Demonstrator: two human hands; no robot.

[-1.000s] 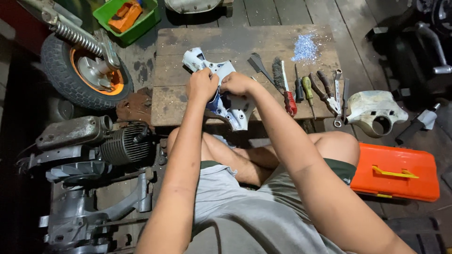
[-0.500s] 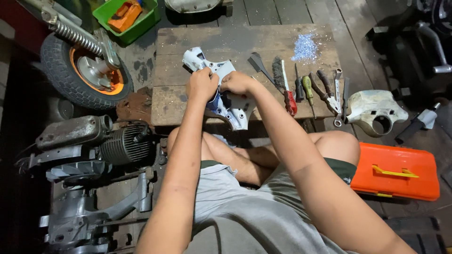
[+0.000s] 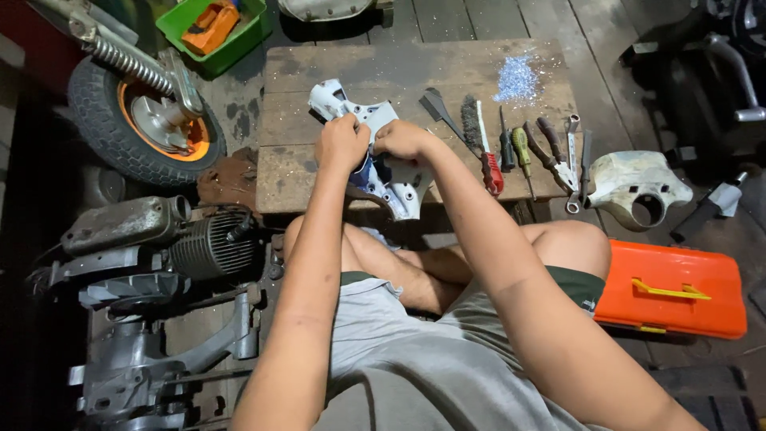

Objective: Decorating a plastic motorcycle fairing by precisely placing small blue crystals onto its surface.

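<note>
A pale grey metal scooter cover part (image 3: 395,182) lies on the low wooden table (image 3: 303,72), its near end hanging over the table's front edge. My left hand (image 3: 341,142) is closed on the part's middle from the left. My right hand (image 3: 401,139) grips it right beside the left one, fingers curled. The part's far end (image 3: 335,97) sticks out beyond my knuckles. What is under my fingers is hidden.
Hand tools lie in a row right of my hands: a wire brush (image 3: 479,140), screwdrivers (image 3: 519,148), pliers (image 3: 558,156), wrenches. A pale headlight housing (image 3: 634,190), an orange toolbox (image 3: 674,291), an engine (image 3: 152,239), a wheel (image 3: 140,120) and a green bin (image 3: 211,28) surround the table.
</note>
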